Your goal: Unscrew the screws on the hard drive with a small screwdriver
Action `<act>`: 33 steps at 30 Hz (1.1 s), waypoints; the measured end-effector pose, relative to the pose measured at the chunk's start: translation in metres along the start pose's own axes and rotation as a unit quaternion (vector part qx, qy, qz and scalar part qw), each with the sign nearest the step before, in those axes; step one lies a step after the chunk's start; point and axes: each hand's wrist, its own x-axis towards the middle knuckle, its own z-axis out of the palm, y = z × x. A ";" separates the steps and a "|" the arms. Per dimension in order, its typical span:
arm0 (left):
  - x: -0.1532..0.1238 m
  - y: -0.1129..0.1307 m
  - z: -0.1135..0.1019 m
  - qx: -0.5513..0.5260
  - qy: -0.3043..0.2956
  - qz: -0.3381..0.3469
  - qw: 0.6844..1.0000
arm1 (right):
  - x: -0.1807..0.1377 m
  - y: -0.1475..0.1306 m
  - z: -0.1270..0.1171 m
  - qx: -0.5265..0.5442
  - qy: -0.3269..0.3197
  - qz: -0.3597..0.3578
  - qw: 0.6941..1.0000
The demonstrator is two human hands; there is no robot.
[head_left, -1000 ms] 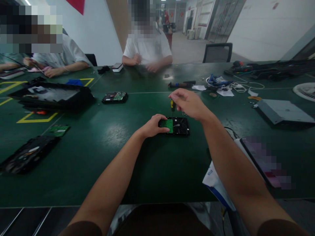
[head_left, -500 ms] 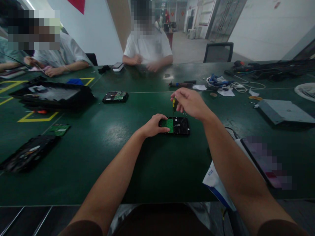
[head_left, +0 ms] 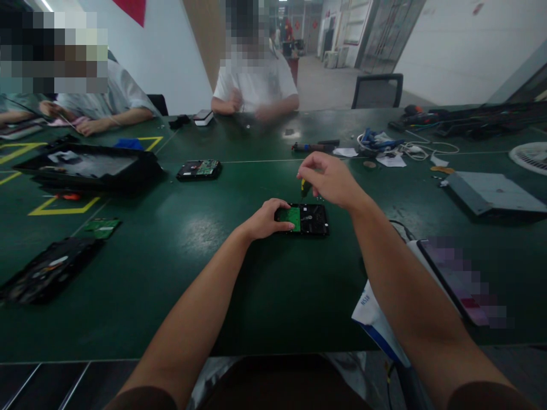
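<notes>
A black hard drive (head_left: 315, 220) with a green circuit board (head_left: 292, 218) on its left half lies flat on the dark green table. My left hand (head_left: 269, 218) grips its left end, with the thumb along the near side and the fingers at the far side. Above the drive's far edge, my right hand (head_left: 327, 177) is closed on a yellow and black screwdriver (head_left: 305, 187). The shaft points down toward the board's edge; whether the tip touches is too small to tell. Several tiny screws (head_left: 320, 199) lie just beyond the drive.
Another hard drive (head_left: 199, 169) lies further back left. A black tray (head_left: 98, 168), a loose circuit board (head_left: 103, 227) and a black casing (head_left: 49, 267) are left. To the right are a metal box (head_left: 498, 196) and a phone (head_left: 453, 279). A co-worker (head_left: 256, 85) sits opposite.
The screwdriver's handle has turned and tilted slightly within my right hand's fingers. My left hand and the hard drive stay in place. The view has shifted a little.
</notes>
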 end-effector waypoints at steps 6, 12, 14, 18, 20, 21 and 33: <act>0.001 0.000 0.001 -0.008 -0.002 -0.016 1.000 | 0.001 0.002 0.002 0.062 -0.049 0.010 0.997; 0.000 0.000 0.001 -0.004 0.002 -0.006 1.000 | 0.003 0.005 0.003 0.022 -0.029 -0.020 0.999; -0.001 0.000 0.001 -0.004 0.003 -0.003 1.000 | 0.003 0.005 0.002 0.004 -0.008 -0.023 1.000; -0.001 0.000 0.001 -0.003 0.005 0.005 1.000 | 0.002 0.004 0.002 -0.016 0.024 0.002 1.000; -0.001 0.000 0.000 -0.002 0.003 0.006 1.000 | 0.001 0.003 0.002 -0.003 0.012 0.007 1.000; -0.001 0.000 0.000 -0.001 0.001 0.004 1.000 | 0.001 0.003 0.002 0.009 0.000 0.004 1.000; 0.000 -0.001 0.001 -0.002 -0.003 -0.010 1.000 | 0.002 0.005 0.002 0.029 -0.032 -0.032 0.999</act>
